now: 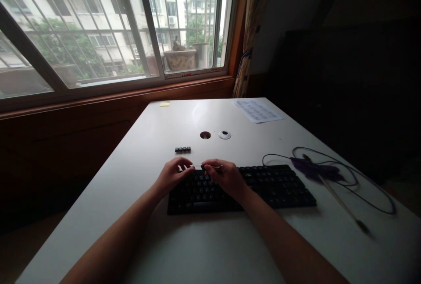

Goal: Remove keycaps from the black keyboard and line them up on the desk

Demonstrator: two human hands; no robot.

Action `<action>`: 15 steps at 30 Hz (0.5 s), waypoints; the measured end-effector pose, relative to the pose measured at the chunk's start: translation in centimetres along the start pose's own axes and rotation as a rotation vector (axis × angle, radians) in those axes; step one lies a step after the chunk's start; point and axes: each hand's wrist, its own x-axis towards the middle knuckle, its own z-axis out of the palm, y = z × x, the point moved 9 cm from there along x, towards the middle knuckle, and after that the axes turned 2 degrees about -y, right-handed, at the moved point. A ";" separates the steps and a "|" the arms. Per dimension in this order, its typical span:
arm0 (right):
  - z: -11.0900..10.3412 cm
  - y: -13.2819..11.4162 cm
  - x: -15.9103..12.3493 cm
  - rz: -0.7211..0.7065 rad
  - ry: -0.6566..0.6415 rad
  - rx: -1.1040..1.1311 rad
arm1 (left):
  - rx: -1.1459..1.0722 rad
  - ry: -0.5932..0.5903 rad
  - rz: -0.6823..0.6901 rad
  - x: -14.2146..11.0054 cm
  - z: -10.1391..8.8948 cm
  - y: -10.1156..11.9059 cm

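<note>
From where I stand, both hands meet over the far edge of the black keyboard (272,185), which lies flat on the tabletop (125,192). The right hand (225,176) is nearly closed, thumb and forefinger pinching a small dark piece (203,167). The left hand (174,172) is half curled, a gap showing between its fingers, its fingertips at a thin, pale wire (197,166) that spans the space between the two hands; I can't tell whether they grip it.

Just beyond the left hand, four black keycaps (183,149) sit in a neat row. Farther ahead of the hands are a round hole (205,135) and, beside it, a white ring (224,135). Well off to the right of the right hand, a dark cable (353,179) loops around a purple cloth (301,168), and a slim stick (340,200) with a dark tip slants from it back towards the wearer's side.
</note>
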 end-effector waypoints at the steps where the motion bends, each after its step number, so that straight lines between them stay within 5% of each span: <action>1: 0.0 -0.2 0.0 -0.015 -0.007 -0.023 | -0.001 0.000 -0.007 0.0 0.0 -0.1; 15: 0.8 -1.5 -0.3 -0.201 -0.077 -0.226 | -0.142 -0.031 -0.075 0.0 0.0 -1.4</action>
